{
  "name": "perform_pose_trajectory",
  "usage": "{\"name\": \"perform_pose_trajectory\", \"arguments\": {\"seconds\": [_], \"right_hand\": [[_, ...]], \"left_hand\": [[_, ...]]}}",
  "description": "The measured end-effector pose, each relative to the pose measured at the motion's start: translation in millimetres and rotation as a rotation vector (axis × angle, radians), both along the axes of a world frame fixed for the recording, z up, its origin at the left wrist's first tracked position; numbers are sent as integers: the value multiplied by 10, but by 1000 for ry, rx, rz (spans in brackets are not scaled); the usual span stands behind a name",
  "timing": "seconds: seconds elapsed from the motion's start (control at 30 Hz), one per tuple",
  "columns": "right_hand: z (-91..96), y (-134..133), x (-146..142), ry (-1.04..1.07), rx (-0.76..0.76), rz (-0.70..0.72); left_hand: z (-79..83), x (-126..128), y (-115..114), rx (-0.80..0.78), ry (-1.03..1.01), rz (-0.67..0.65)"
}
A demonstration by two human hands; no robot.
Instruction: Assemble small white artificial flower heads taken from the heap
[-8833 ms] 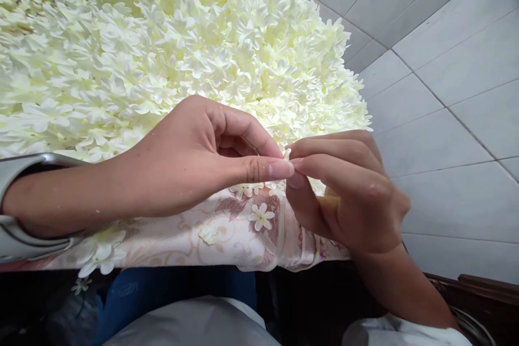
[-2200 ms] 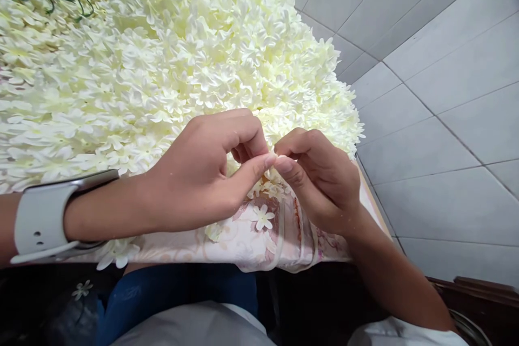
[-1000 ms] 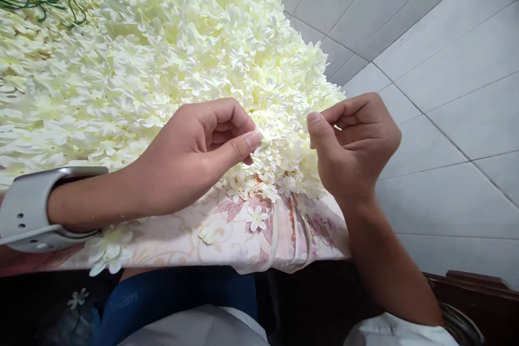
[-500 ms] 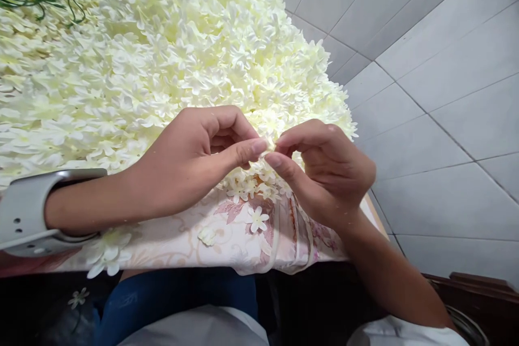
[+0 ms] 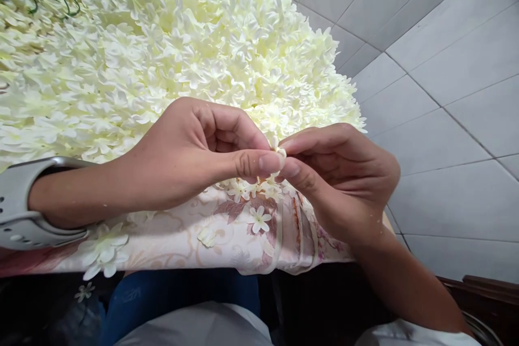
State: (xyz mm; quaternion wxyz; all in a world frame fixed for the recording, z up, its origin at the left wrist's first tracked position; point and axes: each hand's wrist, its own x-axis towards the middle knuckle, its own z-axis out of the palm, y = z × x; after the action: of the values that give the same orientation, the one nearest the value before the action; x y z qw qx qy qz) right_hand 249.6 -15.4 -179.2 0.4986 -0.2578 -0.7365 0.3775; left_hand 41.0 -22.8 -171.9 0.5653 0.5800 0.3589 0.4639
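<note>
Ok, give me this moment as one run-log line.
left hand: pinching small cream flower | right hand: pinching same flower | behind: heap of cream flowers | under: floral cloth

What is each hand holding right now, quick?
Left hand: closed, pinching a small cream flower.
Right hand: closed, pinching the same flower.

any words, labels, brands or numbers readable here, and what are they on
No text reads clearly.
Blue garment: a faint printed mark, too blurred to read.
Small flower pinched between left hand and right hand, watch strap, floral tablecloth, flower pile: no lettering.
</note>
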Motion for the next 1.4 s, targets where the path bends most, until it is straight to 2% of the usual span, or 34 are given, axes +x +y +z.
{"name": "perform_pose_trajectory", "arguments": {"seconds": [0.2,0.5,0.7,0.77,0.83,0.93,1.1,1.27,1.4], "right_hand": [[15,14,0,16,-19,69],[-30,80,19,11,100,44],[-55,41,13,-8,139,18],[-76,27,10,-7,210,-30],[-91,36,16,-19,341,-67],[-89,82,45,-103,535,-50],[-65,114,91,-239,684,-39],[-72,75,83,-304,589,-17],[-75,73,56,-300,549,-28]], "left_hand": [[-3,8,-7,-14,-6,-21],[-5,9,-11,-53,24,-51],[0,13,-20,-15,40,-37],[-10,11,-17,-15,20,-39],[-17,11,-15,-15,5,-40],[-13,24,-15,-3,7,-14],[0,50,-15,-9,23,15],[-16,50,-11,2,43,42],[-33,53,-34,3,11,13]]}}
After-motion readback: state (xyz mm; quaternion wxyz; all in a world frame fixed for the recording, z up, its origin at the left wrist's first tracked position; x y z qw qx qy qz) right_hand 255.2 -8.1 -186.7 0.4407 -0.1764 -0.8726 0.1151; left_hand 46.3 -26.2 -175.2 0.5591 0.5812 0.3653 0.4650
